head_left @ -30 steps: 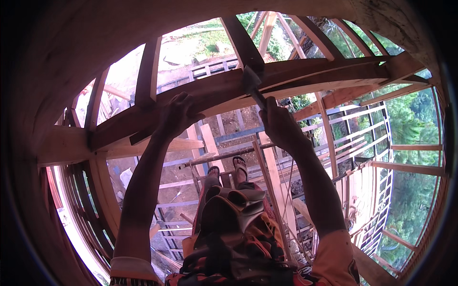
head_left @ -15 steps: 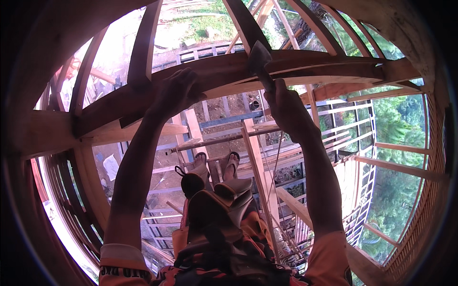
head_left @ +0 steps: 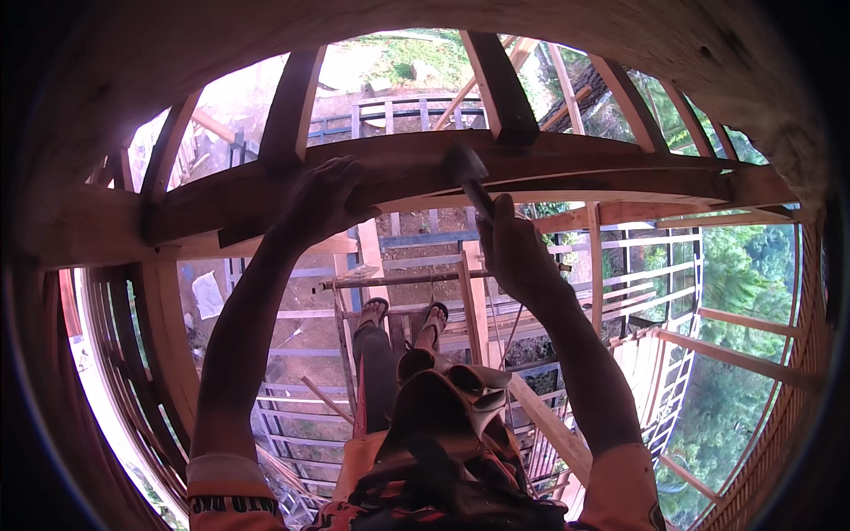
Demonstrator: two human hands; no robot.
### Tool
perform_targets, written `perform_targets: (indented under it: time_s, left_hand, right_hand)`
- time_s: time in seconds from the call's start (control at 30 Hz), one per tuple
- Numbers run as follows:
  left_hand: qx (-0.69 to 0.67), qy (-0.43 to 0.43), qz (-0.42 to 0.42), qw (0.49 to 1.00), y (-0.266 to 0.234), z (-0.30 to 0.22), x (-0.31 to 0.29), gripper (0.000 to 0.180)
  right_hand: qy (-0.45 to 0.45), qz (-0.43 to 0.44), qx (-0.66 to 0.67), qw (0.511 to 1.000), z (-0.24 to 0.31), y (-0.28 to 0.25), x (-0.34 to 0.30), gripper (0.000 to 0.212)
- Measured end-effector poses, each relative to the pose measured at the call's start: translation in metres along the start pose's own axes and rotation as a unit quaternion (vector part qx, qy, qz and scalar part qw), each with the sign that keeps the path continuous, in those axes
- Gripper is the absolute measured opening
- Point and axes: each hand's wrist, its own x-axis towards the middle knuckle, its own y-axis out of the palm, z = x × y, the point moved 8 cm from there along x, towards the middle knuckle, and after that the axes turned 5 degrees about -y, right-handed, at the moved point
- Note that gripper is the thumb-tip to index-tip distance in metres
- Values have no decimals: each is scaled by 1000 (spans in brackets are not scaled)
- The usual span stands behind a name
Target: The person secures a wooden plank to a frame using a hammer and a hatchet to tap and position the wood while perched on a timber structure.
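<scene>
A dark wooden beam [head_left: 575,157] crosses in front of me, with short upright timbers rising from it. My left hand [head_left: 320,202] lies over the beam left of the middle, fingers curled over its upper part and thumb stretched along its near face. My right hand [head_left: 515,248] is closed round the handle of a hammer [head_left: 478,196]. The hammer's head, slightly blurred, is over the beam's face, right of my left hand; whether it touches the wood I cannot tell.
Far below lie a slatted timber framework [head_left: 425,239] and bare ground. My sandalled feet [head_left: 431,327] stand on narrow timbers. A tool pouch [head_left: 434,411] hangs at my waist. A diagonal plank [head_left: 549,425] slopes at the lower right; green trees [head_left: 744,310] show beyond.
The beam and both hands appear lower in the view. The hammer has shifted slightly left and its head is now against the backdrop of the beam's face. My left hand keeps its place on the beam.
</scene>
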Motion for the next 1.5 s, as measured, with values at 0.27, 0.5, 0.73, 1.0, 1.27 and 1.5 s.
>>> perform_targets:
  time_s: [0.27, 0.5, 0.73, 1.0, 1.27, 1.5]
  left_hand:
    - [-128, -67, -115, 983, -14, 20, 14, 39]
    - [73, -16, -44, 996, 15, -15, 4, 48]
    - [80, -41, 6, 996, -20, 56, -48, 58]
    - [81, -27, -59, 995, -37, 56, -50, 53]
    - [73, -45, -60, 994, -43, 60, -49, 51]
    - [36, -63, -35, 997, -36, 69, -53, 54]
  right_hand:
    - [18, -20, 38, 999, -1, 10, 5, 33]
    - [4, -41, 60, 997, 12, 12, -3, 25]
    - [-33, -71, 50, 996, 50, -22, 6, 22]
    - [-73, -151, 98, 981, 124, -53, 19, 23]
    - [-50, -122, 102, 986, 136, -38, 23, 25]
    - [-45, -114, 116, 986, 147, -17, 22, 25]
